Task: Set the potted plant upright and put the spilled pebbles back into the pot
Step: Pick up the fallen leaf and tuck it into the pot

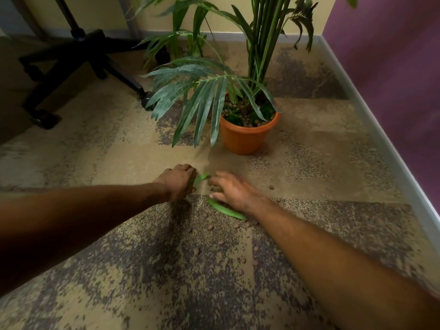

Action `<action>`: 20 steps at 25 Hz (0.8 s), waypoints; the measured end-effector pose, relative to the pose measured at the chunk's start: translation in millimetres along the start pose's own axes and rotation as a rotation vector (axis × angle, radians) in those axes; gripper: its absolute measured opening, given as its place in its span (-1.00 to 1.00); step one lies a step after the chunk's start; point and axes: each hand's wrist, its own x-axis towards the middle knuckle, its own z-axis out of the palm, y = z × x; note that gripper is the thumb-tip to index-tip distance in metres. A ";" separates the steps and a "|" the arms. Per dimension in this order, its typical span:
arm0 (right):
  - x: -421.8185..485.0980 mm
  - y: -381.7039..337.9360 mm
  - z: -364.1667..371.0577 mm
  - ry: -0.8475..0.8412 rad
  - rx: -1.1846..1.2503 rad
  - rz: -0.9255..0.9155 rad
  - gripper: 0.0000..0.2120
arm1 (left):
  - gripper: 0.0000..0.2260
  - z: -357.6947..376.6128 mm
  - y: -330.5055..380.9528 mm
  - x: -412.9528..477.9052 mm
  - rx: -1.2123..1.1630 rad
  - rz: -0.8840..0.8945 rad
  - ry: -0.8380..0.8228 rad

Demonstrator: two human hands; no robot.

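Note:
An orange pot [246,138] stands upright on the carpet, with a tall green plant [262,44] and brown pebbles inside it. Several small brown pebbles [221,242] lie scattered on the carpet in front of the pot. My left hand [177,181] rests knuckles-up on the floor with its fingers curled under; what it holds is hidden. My right hand [232,190] lies beside it with fingers spread and bent over pebbles, slightly blurred. A loose green leaf [225,209] lies under my right wrist, and another leaf bit [202,176] lies between the hands.
An office chair base [78,58] with castors stands at the back left. A purple wall with a grey skirting board [381,139] runs along the right. A single pebble [271,186] lies to the right of my right hand.

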 end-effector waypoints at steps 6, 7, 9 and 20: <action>-14.9 -1.5 21.0 -0.090 -0.051 0.054 -0.61 | -0.51 -2.4 19.8 18.0 -0.043 0.004 0.025; -15.6 -1.5 22.6 -0.091 -0.040 0.065 -0.61 | -0.53 -2.3 21.9 21.9 -0.065 0.001 0.016; -16.5 -2.0 24.1 -0.085 -0.010 0.081 -0.62 | -0.56 0.0 24.4 27.8 -0.098 -0.003 0.000; -17.2 -2.4 35.2 -0.006 0.119 0.142 -0.89 | -0.81 -4.1 27.3 24.4 -0.161 -0.039 0.064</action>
